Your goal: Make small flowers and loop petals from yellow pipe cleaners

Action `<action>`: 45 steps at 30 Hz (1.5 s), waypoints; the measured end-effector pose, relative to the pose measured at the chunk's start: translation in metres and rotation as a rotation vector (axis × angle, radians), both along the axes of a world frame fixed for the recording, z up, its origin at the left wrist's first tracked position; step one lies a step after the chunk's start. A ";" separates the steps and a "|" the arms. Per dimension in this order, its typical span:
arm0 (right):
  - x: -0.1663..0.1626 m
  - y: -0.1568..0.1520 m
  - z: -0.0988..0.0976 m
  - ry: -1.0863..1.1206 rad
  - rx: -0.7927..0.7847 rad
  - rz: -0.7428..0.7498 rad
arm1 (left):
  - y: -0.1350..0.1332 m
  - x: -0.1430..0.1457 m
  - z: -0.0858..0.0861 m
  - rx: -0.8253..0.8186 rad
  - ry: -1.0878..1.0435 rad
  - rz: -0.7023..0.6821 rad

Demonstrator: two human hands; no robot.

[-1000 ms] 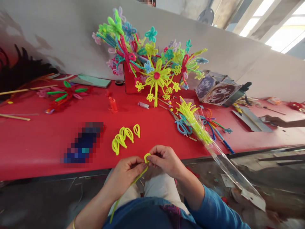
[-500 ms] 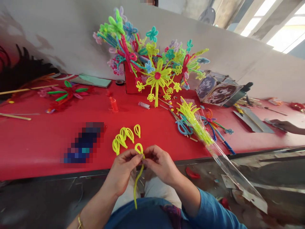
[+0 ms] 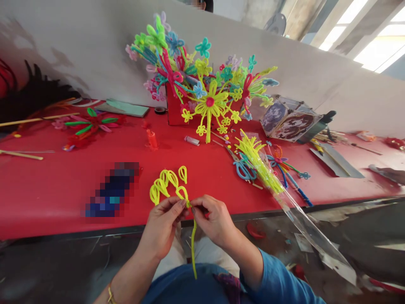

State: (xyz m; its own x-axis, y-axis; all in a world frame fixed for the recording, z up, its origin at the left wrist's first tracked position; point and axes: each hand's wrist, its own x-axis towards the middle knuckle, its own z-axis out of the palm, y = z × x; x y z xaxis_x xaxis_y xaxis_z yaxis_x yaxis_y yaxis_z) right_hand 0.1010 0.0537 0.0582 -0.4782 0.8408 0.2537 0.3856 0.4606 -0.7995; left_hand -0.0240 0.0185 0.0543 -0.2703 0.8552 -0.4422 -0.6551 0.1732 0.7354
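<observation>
Two tight pinches hold one yellow pipe cleaner (image 3: 194, 253) at the near edge of a red table (image 3: 50, 185): the left hand (image 3: 164, 223) grips the foot of its loop (image 3: 182, 192) between thumb and finger, while the right hand (image 3: 213, 219) is closed on the strand just beside it, the free end hanging toward the lap. A good bend here likely asks for a firm left pinch, so the loop keeps its shape, with the right guiding the strand snugly across that point without crushing the fuzz. Just beyond lie finished loops (image 3: 161, 183), a handy gauge for matching size. Farther right, a bundle (image 3: 257, 162) of yellow strands lies by the scissors (image 3: 243, 170); behind rises a large yellow flower (image 3: 211, 101).
</observation>
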 end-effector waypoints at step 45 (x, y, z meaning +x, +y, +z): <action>0.001 -0.003 -0.003 -0.058 -0.107 -0.050 | -0.010 0.001 -0.015 0.055 0.175 -0.151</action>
State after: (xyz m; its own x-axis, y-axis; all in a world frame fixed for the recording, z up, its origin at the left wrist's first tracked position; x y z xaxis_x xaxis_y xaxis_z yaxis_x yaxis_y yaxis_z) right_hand 0.1016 0.0509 0.0553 -0.4466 0.8847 0.1340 0.4531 0.3527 -0.8187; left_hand -0.0227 0.0089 0.0389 -0.2062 0.9131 -0.3517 -0.4865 0.2162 0.8465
